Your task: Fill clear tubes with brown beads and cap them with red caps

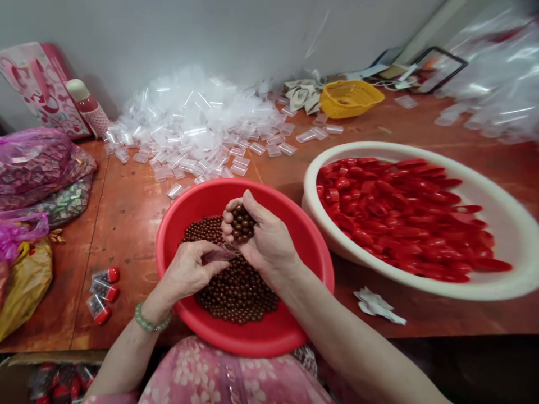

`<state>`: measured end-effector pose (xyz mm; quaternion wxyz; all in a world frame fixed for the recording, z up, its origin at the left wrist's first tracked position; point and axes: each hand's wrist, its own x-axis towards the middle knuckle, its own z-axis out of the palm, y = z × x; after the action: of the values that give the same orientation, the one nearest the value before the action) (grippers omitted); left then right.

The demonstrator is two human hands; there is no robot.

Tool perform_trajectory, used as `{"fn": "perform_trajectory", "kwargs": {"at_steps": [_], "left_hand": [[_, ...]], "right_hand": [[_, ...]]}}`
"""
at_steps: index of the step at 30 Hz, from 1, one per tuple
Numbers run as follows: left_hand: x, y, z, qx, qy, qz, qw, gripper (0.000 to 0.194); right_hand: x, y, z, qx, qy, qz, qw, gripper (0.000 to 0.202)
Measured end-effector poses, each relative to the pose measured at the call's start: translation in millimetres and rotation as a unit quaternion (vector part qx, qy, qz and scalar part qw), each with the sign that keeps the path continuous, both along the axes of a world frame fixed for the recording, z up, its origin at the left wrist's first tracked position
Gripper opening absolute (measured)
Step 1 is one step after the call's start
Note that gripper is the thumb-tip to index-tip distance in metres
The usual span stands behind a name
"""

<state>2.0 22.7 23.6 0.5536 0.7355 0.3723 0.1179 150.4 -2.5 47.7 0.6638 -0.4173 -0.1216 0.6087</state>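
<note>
Over the red basin (303, 241), my right hand (265, 235) is cupped around a handful of brown balls (242, 224), its thumb raised. My left hand (191, 269) pinches a small clear plastic container (221, 253) just beneath those balls, its end close to my right palm. Many more brown balls (240, 289) lie in the basin below both hands. Three filled clear containers with red caps (103, 289) rest on the table to the left.
A white basin (429, 290) of red caps (391, 213) stands at right, with crumpled tissue (379, 306) before it. Clear containers (189, 123) are heaped behind. A yellow basket (351, 99) sits at the back; plastic bags (37, 168) and a bottle (87, 106) are left.
</note>
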Motion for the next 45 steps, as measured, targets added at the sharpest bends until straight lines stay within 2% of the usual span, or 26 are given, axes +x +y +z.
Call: {"fn": "perform_trajectory", "kwargs": {"at_steps": [5,12,17,23,28,30,34,38,41,45], "left_hand": [[-1,5,-8.2,-0.072,-0.026,-0.008,0.997,0.021],[1,7,-13.4,-0.075,-0.027,-0.014,0.997,0.019],[3,7,-13.4,-0.129,-0.063,0.007,0.990,0.017],[0,10,-10.1,-0.198,-0.128,0.077,0.969,0.020],[-4,9,-4.7,-0.300,-0.193,0.054,0.932,0.036],[-5,8,-3.3,-0.295,-0.207,0.046,0.932,0.036],[-4,6,-6.4,-0.234,-0.222,0.043,0.946,0.028],[-4,7,-12.1,-0.173,-0.217,0.044,0.960,0.023],[-4,9,-12.6,-0.151,-0.208,0.036,0.966,0.020],[-5,10,-10.7,-0.158,-0.194,0.035,0.968,0.025]], "right_hand": [[-4,0,-3.8,0.017,-0.017,0.015,1.000,0.040],[-5,6,-9.0,0.031,-0.034,0.018,0.999,0.037],[0,4,-12.6,0.033,-0.042,0.013,0.998,0.032],[4,-2,-13.4,0.027,-0.011,-0.016,0.999,0.022],[4,-5,-18.8,-0.017,0.032,-0.053,0.998,0.022],[5,-9,-23.5,-0.020,0.010,-0.045,0.999,0.023],[9,-18,-33.0,-0.036,-0.009,0.016,0.999,0.027],[12,-22,-37.7,-0.054,0.003,0.015,0.998,0.028],[12,-20,-35.3,-0.050,-0.017,0.002,0.999,0.028],[11,-13,-22.2,0.000,-0.049,-0.017,0.999,0.023]]}}
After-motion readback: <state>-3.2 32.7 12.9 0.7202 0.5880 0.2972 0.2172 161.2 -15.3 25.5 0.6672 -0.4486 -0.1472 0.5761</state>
